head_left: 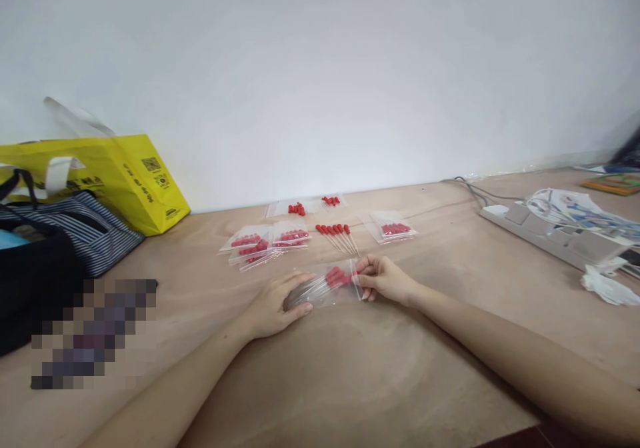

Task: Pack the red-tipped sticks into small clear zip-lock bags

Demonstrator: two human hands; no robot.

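Note:
A small clear plastic bag point(327, 287) with several red-tipped sticks inside lies on the wooden table point(350, 368). My left hand point(277, 305) holds down the bag's left end, fingers curled over it. My right hand point(383, 278) pinches the bag's right edge between thumb and fingers. Just beyond the bag lie several loose red-tipped sticks point(339, 236). Filled bags are stacked at the left point(263, 245), and another filled bag point(393, 228) lies to the right.
Two more bags point(310, 207) lie near the white wall. A yellow shopping bag point(125, 178) and a striped dark bag point(60, 235) stand at the left. At the right are a white power strip point(545, 235), cables and crumpled plastic point(607, 285).

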